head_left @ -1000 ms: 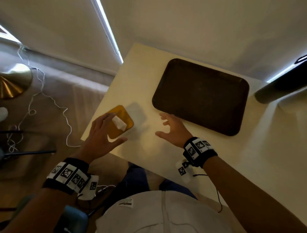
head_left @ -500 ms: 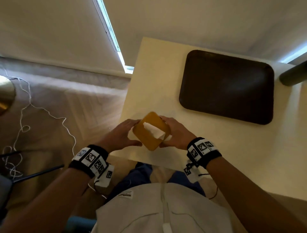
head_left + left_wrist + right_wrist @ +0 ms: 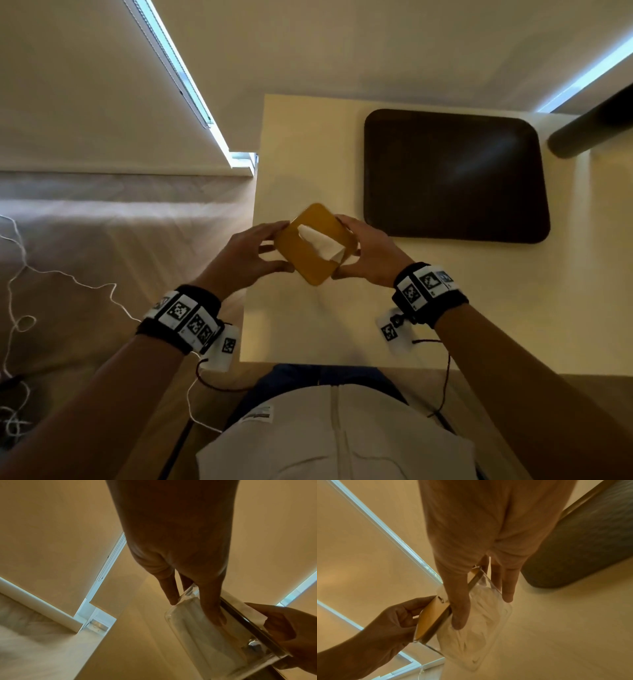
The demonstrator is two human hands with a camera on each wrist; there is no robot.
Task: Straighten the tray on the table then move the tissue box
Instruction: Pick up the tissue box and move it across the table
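I am holding the tissue box [image 3: 313, 244] between both hands, lifted just over the near-left part of the table [image 3: 308, 144]. My left hand [image 3: 246, 255] is gripping its left side, thumb on the near edge and fingers on the far edge; my right hand [image 3: 368, 255] is gripping the opposite side the same way. In the wrist views the fingers [image 3: 211, 609] of each hand are curling down over the clear walls.

The box is looking light to me: a clear, stiff plastic shell packed with soft white tissues, capped by a mustard lid with one tissue [image 3: 320, 241] poking out of the slot. Smooth walls may be slippery, so I am judging the lid's rim and corners the safest hold, squeezing gently so the shell does not flex.

The lid is facing up toward me. Its long axis is running diagonally, roughly from 11 o'clock to 5 o'clock, skewed against the table edges.

The dark tray [image 3: 455, 176] is lying at 2 o'clock from the box, well apart, its long axis running 9 to 3 and seeming squared with the table already.
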